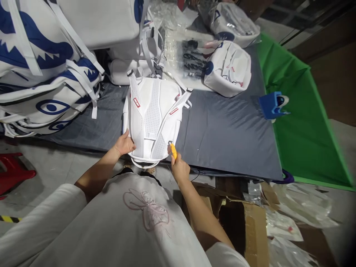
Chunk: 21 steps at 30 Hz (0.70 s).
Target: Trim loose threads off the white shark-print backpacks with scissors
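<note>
A white backpack (152, 107) lies on the table in front of me with its strap side up. Its top carry handle points toward me, and each shoulder strap bears a red label. My left hand (125, 144) grips the backpack's left edge near the handle, thumb up and fingers curled against the fabric. At the opposite edge, my right hand (180, 167) is closed round a small yellow-handled tool (174, 151). The tool's tip lies close to the lower end of the right strap; its exact kind is too small to make out.
Large white-and-blue bags (52, 107) are piled at the left. Beyond lie another white backpack (229, 70) and a plastic-wrapped one (233, 24). A green fabric bin (303, 111) with a blue holder (269, 105) adjoins the table's right end. Below are a cardboard box (254, 230) and a red stool (16, 170).
</note>
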Tool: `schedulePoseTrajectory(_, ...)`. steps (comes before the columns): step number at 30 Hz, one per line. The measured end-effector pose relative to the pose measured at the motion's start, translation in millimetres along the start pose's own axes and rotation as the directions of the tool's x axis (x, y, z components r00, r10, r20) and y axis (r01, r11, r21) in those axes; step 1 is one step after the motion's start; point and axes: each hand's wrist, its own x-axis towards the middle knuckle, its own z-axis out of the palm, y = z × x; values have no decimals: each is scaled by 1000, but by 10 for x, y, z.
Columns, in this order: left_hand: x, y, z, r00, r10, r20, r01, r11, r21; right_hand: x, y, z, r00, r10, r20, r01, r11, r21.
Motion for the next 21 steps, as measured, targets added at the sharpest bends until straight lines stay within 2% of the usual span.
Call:
schedulePoseTrajectory(4,-37,-106,91,987,159,-17,-160,983,-96,136,6,-15,998,-25,55,24,999,22)
schedulePoseTrajectory(8,-91,-166,130,997,74,-32,-76,994,-84,33,178,36,997,-46,64,40,995,87)
schedulePoseTrajectory(10,-69,-138,115,994,110,-11,-111,990,-84,49,334,141,993,-115,9,113,986,121)
schedulePoseTrajectory(13,-60,-107,110,984,178,-13,-178,979,-97,52,510,225,988,-151,-14,150,963,225)
schedulePoseTrajectory(15,-97,-119,137,984,175,-38,-178,979,-103,-64,520,158,992,-129,-1,125,962,243)
schedulePoseTrajectory(18,-126,-123,198,985,138,-100,-149,982,-113,-270,395,-38,996,-72,46,58,965,254)
schedulePoseTrajectory(21,-55,-91,249,992,93,-88,-104,986,-131,-374,322,-127,997,-45,55,30,966,258)
